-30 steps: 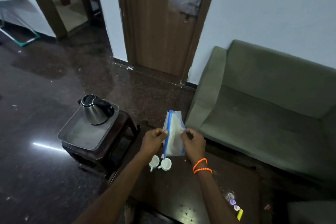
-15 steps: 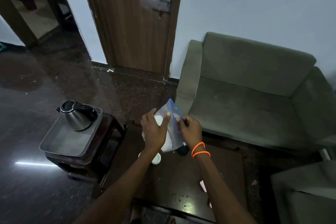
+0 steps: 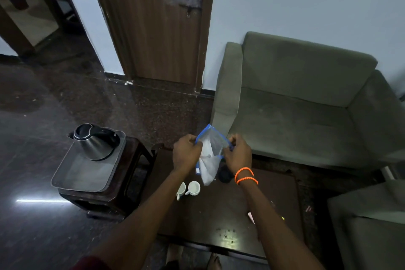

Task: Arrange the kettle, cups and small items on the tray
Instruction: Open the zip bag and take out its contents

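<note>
A clear zip bag with a blue rim (image 3: pixel 211 155) hangs above the dark coffee table (image 3: pixel 221 215). My left hand (image 3: pixel 186 152) grips its left edge and my right hand (image 3: pixel 237 154), with orange bands at the wrist, grips its right edge, so the mouth is pulled apart. Something white lies inside the bag. Two white cups (image 3: pixel 189 188) stand on the table below my hands. A steel kettle with a black lid (image 3: pixel 95 141) stands at the far end of a grey tray (image 3: pixel 81 177) on a small wooden stool at the left.
A small dark round object (image 3: pixel 224 176) sits on the table behind the bag. A few small items (image 3: pixel 252 217) lie near the table's right side. A green sofa (image 3: pixel 295 105) stands behind the table, a second seat (image 3: pixel 370 221) at the right. A wooden door (image 3: pixel 157 22) is in the back.
The view has swung slightly. My hands have shifted from pinching the bag near its top to holding its two edges apart, and the cups below are uncovered again.
</note>
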